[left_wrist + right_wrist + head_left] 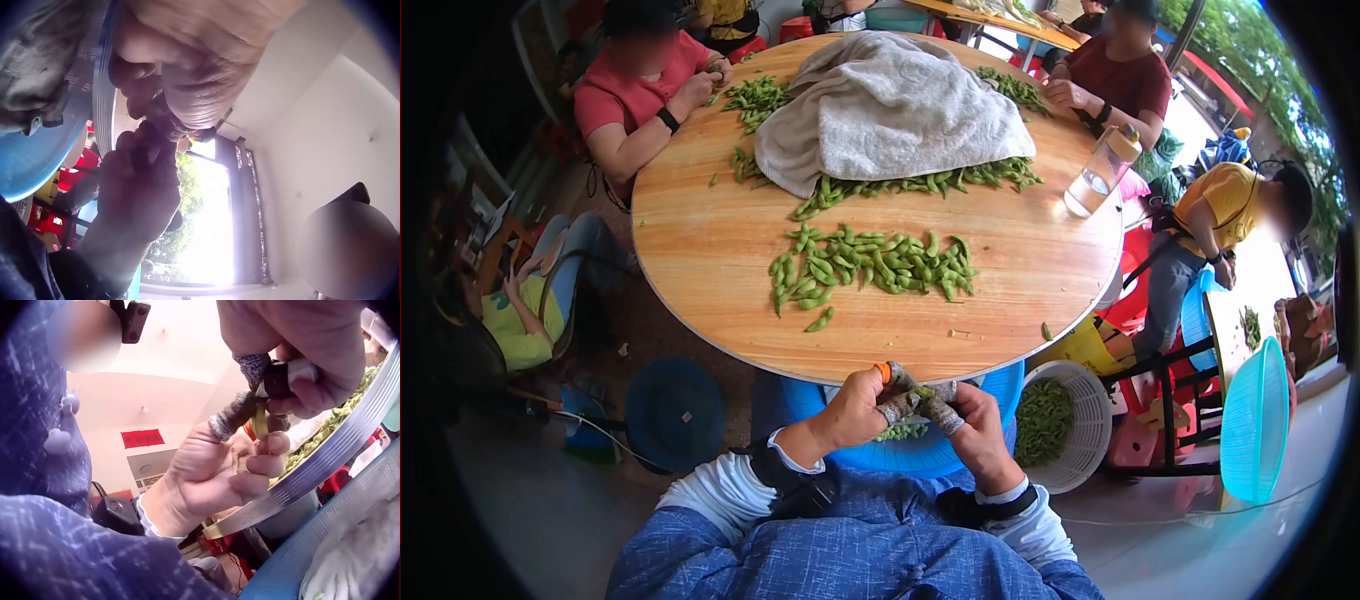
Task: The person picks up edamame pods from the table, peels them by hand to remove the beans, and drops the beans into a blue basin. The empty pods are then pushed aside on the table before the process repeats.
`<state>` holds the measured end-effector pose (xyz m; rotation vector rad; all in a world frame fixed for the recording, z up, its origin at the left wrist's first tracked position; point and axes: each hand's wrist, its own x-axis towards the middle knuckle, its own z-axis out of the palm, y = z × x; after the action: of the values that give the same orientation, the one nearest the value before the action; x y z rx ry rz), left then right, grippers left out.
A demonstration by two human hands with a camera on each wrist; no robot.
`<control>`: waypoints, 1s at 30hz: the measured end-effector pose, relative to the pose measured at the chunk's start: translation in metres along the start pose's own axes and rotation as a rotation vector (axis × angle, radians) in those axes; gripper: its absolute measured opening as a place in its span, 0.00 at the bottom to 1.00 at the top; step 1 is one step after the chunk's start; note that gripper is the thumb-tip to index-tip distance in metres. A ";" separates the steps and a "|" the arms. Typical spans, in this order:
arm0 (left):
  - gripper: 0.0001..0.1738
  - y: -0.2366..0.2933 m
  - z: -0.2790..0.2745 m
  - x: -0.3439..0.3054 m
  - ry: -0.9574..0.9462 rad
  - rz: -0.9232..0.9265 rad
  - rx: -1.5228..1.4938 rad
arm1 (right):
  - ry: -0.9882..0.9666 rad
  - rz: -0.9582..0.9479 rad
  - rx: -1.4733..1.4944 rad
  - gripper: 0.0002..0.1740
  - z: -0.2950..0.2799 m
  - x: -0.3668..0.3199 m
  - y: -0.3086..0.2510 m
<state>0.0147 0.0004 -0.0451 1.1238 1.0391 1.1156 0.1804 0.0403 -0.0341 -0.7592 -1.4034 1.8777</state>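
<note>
Just beyond the table's near edge, my left hand and right hand meet at the fingertips over a blue basin. Between them they pinch a green soybean pod, mostly hidden by the fingers. Grey fabric finger covers wrap the thumbs and some fingertips. An orange band shows on a left finger. Pale green shelled beans lie in the basin below. On the table ahead is a loose patch of soybean pods.
The round wooden table bears a grey towel over a heap of pods and a bottle of clear liquid. At right stands a white basket of greenery. Other people sit around; a dark blue tub is at left.
</note>
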 end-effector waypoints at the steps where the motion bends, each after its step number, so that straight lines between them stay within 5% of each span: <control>1: 0.07 -0.004 0.000 0.001 0.014 0.013 -0.004 | -0.002 -0.006 -0.016 0.08 0.001 0.000 0.000; 9: 0.08 -0.020 0.008 0.002 0.191 0.075 0.022 | 0.002 -0.116 -0.329 0.06 0.009 -0.003 -0.002; 16: 0.07 0.007 0.006 0.000 0.329 0.156 -0.008 | 0.113 -0.058 -0.229 0.05 -0.004 0.000 0.008; 19: 0.09 0.010 0.002 -0.006 0.024 0.035 0.037 | 0.089 -0.050 -0.252 0.05 0.006 -0.001 -0.002; 30: 0.05 -0.029 0.003 -0.004 0.157 -0.030 0.058 | -0.019 -0.212 -0.712 0.07 0.008 0.001 0.003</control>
<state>0.0212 -0.0057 -0.0729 1.0761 1.2133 1.1704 0.1729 0.0358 -0.0347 -0.8697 -2.1028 1.2107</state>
